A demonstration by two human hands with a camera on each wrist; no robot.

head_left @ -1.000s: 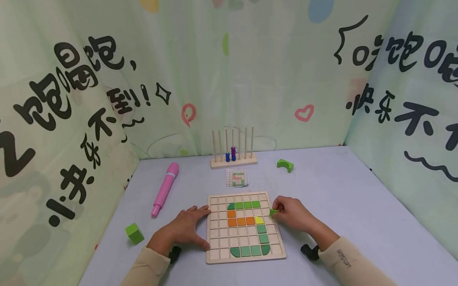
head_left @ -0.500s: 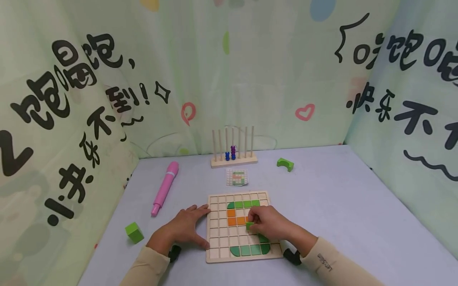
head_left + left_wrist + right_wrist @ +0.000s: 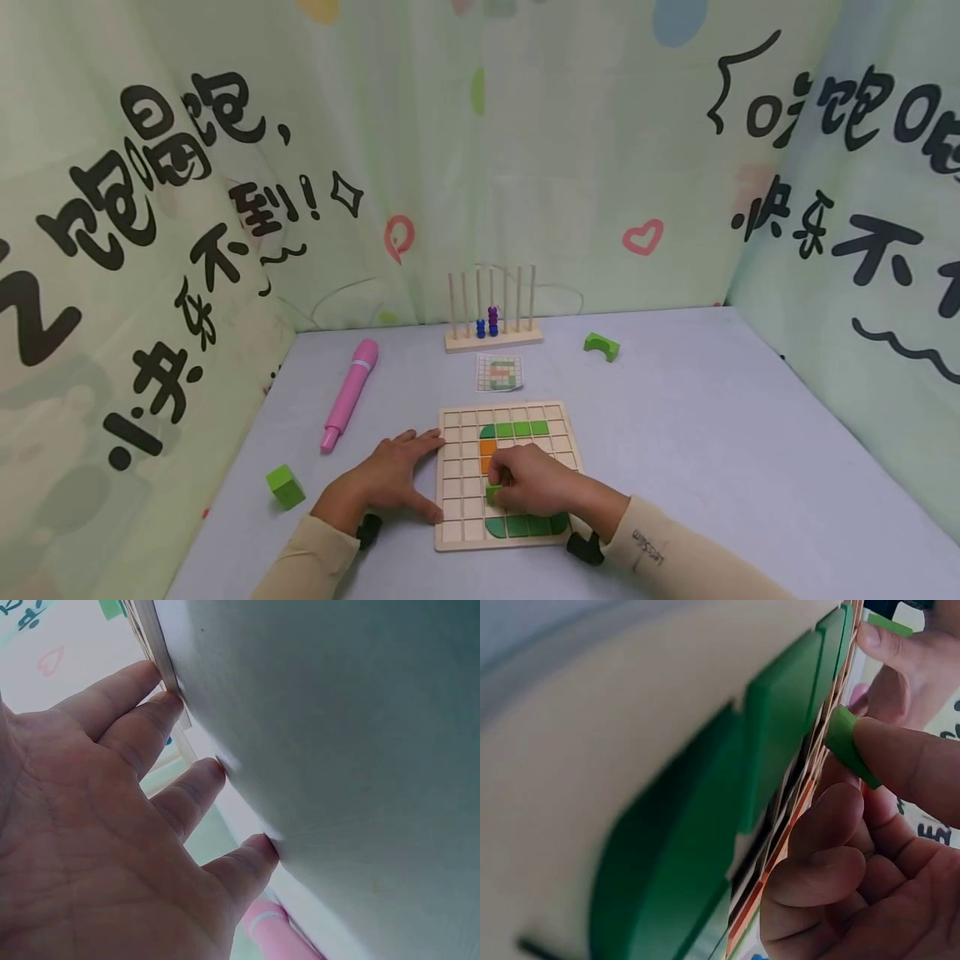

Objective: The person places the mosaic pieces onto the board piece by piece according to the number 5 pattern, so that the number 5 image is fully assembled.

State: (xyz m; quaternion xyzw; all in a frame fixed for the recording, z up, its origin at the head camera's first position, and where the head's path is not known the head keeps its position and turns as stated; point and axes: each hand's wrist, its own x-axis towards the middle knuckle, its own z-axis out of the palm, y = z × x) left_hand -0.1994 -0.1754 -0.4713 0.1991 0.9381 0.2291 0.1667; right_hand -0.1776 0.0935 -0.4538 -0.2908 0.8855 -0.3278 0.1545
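My right hand [image 3: 536, 482] pinches a small light green tile [image 3: 492, 495] between thumb and fingers, over the lower middle of the wooden grid board [image 3: 460, 467]. In the right wrist view the green tile [image 3: 844, 742] is at the fingertips; whether it touches the board cannot be told. My left hand [image 3: 390, 475], fingers spread, rests against the board's left edge. On the board lie light green tiles [image 3: 521, 429] along the top, orange tiles [image 3: 488, 447] below them, and dark green tiles [image 3: 517, 527] along the bottom. My right hand hides the middle right of the pattern.
A patterned card [image 3: 499, 373] lies behind the board, with a peg stand [image 3: 495, 337] beyond it. A green arch block [image 3: 602, 346] is at the back right. To the left are a pink microphone-shaped toy [image 3: 348, 398] and a green cube [image 3: 286, 487].
My right hand has carried the green tile from the board's right edge leftward and toward me, over the lower middle of the grid. My left hand stays at the left edge.
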